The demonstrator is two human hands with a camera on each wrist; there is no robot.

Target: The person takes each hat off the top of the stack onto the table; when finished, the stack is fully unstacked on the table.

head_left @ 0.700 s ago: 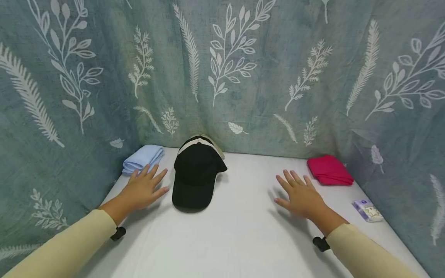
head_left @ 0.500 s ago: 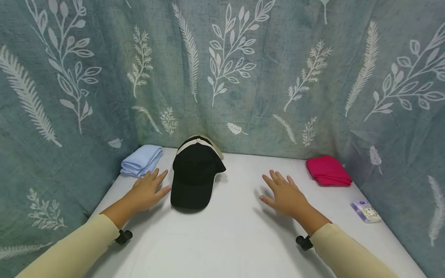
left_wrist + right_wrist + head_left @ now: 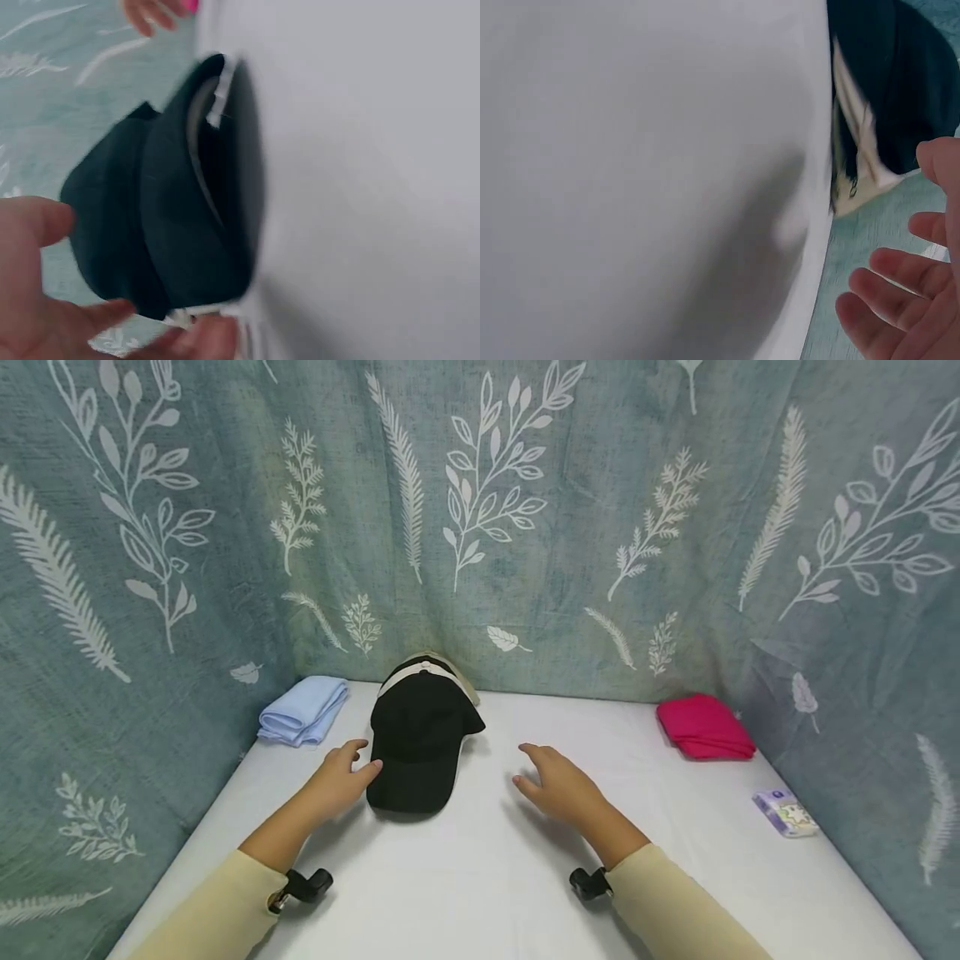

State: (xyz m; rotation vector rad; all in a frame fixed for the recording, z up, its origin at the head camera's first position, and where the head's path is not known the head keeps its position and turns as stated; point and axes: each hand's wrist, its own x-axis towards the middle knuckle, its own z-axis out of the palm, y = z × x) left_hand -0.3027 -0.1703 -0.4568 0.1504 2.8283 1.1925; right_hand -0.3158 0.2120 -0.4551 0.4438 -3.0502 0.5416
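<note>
Black cap (image 3: 420, 718) between two hands, nearer the left.

Left hand (image 3: 337, 785): thumb and fingers apart, gripping nothing; thumb tip overlaps left edge of brim, contact cannot be told. Right hand (image 3: 558, 785): thumb parted from bent fingers, also holding nothing, bare white table (image 3: 487, 868) between it and cap. Small packet (image 3: 786, 813) to the right. Cap's brim points near; pale cap (image 3: 467, 682) partly hidden behind. Farther, folded red cloth (image 3: 705, 727) right, folded blue cloth (image 3: 303, 708) left; leafy curtain (image 3: 562, 568) at back.
</note>
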